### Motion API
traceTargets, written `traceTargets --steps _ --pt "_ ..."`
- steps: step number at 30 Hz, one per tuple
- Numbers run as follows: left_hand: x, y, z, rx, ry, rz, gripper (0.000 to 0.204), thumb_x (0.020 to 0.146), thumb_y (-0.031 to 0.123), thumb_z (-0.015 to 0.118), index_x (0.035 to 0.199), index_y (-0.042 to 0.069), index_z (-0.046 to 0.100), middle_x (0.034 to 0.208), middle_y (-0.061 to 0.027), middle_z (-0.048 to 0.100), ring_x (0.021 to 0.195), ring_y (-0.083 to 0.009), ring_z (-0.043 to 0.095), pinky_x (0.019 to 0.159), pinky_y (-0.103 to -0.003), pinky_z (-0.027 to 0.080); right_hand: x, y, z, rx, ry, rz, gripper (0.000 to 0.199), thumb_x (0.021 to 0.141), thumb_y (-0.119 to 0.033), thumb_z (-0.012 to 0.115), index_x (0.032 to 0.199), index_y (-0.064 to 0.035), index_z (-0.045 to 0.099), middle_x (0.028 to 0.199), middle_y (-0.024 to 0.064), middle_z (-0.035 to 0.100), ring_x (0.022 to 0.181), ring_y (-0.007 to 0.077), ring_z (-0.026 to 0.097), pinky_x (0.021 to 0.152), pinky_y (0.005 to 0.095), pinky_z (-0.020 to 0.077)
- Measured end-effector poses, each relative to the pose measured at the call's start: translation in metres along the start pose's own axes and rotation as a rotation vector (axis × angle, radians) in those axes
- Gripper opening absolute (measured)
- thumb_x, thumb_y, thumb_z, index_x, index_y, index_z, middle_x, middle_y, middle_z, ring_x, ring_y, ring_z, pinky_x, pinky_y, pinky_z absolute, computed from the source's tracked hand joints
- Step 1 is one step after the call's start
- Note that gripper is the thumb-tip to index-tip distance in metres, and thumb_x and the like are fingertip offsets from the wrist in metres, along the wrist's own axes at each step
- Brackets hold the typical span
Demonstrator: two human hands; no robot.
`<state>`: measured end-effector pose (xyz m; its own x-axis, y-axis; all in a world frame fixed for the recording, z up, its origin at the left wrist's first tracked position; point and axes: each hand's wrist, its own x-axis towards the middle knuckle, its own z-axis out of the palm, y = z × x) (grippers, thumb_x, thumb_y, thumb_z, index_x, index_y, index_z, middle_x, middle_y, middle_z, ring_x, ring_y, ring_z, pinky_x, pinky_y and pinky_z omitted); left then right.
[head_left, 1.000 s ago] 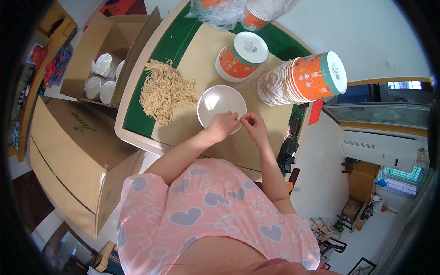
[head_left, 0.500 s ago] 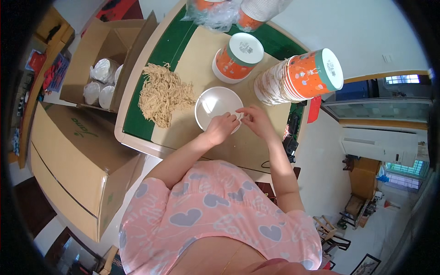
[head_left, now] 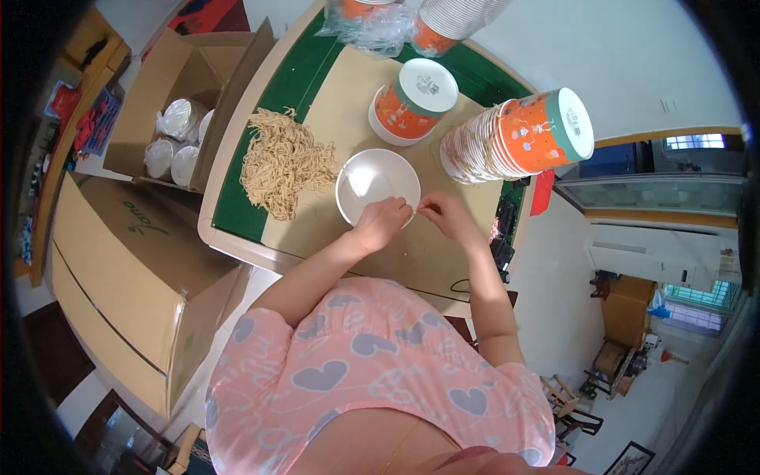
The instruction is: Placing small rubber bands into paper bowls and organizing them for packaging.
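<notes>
An open white paper tub [head_left: 368, 178] stands on the table in front of me, its inside facing up. Over its near right rim is my left hand [head_left: 383, 222], fingers curled and closed. My right hand [head_left: 445, 214] pinches just outside that rim, its fingertips almost meeting the left ones. A thin pale bit shows between the two hands, too small to name. Left of the tub lies a tangled heap of tan strings [head_left: 285, 166]. Beyond it, an orange and green paper tub [head_left: 408, 107] rests upside down in another one. A long stack of tubs [head_left: 514, 134] leans at right, tan strings around it.
More stacked tubs [head_left: 443, 28] and clear plastic wrap [head_left: 372, 36] sit at the table's far edge. An opened carton [head_left: 134, 131] with white wrapped rolls stands to the left, a closed carton [head_left: 119, 285] nearer. Black gadgets [head_left: 503, 229] lie along the right table edge.
The fingers of my right hand have drawn in to a tighter pinch and moved slightly off the tub's rim. My left hand stays nearly in place, its fingers more curled.
</notes>
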<state>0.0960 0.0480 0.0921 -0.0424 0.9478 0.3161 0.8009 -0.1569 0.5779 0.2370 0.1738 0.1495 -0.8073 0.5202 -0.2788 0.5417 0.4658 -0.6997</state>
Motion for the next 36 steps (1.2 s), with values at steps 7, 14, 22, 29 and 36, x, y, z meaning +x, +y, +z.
traceTargets --steps 7,14,22,29,36 --pt "0.003 0.005 -0.005 -0.104 -0.059 -0.099 0.009 0.079 0.015 0.057 0.084 0.008 0.055 0.083 -0.0093 0.055 0.075 -0.0302 0.058 0.062 -0.04 0.048 0.0 0.026 0.027 0.315 0.193 0.068 0.01 0.08 -0.009 0.065 0.085 -0.0013 0.063 0.072 0.0064 0.06 0.063 0.0116 0.054 0.058 0.0261 0.0445" --pt "0.003 0.001 0.001 -0.199 -0.083 -0.283 0.017 0.081 0.022 0.057 0.083 0.006 0.062 0.082 -0.0114 0.059 0.072 -0.0307 0.06 0.064 -0.04 0.049 -0.007 0.002 0.038 0.075 0.359 -0.09 0.008 0.079 -0.008 0.065 0.084 -0.003 0.063 0.074 0.0083 0.057 0.062 0.0171 0.056 0.057 0.0286 0.045" --pt "0.019 -0.017 0.0 -1.155 -0.356 -1.048 0.017 0.08 0.016 0.062 0.09 0.003 0.067 0.074 -0.0015 0.057 0.056 -0.0061 0.049 0.043 -0.019 0.036 -0.02 -0.01 0.052 0.076 0.503 -0.063 0.006 0.077 -0.005 0.065 0.083 -0.0043 0.064 0.077 0.0093 0.055 0.062 0.0197 0.056 0.056 0.029 0.0455" --pt "0.018 -0.018 0.001 -1.233 -0.283 -1.073 0.017 0.082 0.017 0.063 0.088 0.002 0.067 0.072 -0.0006 0.058 0.055 -0.0061 0.048 0.041 -0.018 0.033 -0.024 -0.005 0.069 -0.015 0.624 -0.088 0.01 0.076 -0.003 0.065 0.085 -0.0069 0.067 0.076 0.0081 0.057 0.065 0.0209 0.057 0.056 0.0298 0.0461" --pt "0.014 -0.023 0.004 -1.09 -0.246 -0.961 0.014 0.078 0.014 0.067 0.085 0.002 0.068 0.072 -0.0012 0.06 0.057 -0.008 0.051 0.047 -0.021 0.039 -0.027 -0.009 0.069 -0.03 0.596 -0.086 0.012 0.079 -0.004 0.065 0.091 -0.0059 0.067 0.081 0.0068 0.058 0.067 0.0162 0.057 0.059 0.0266 0.0452"
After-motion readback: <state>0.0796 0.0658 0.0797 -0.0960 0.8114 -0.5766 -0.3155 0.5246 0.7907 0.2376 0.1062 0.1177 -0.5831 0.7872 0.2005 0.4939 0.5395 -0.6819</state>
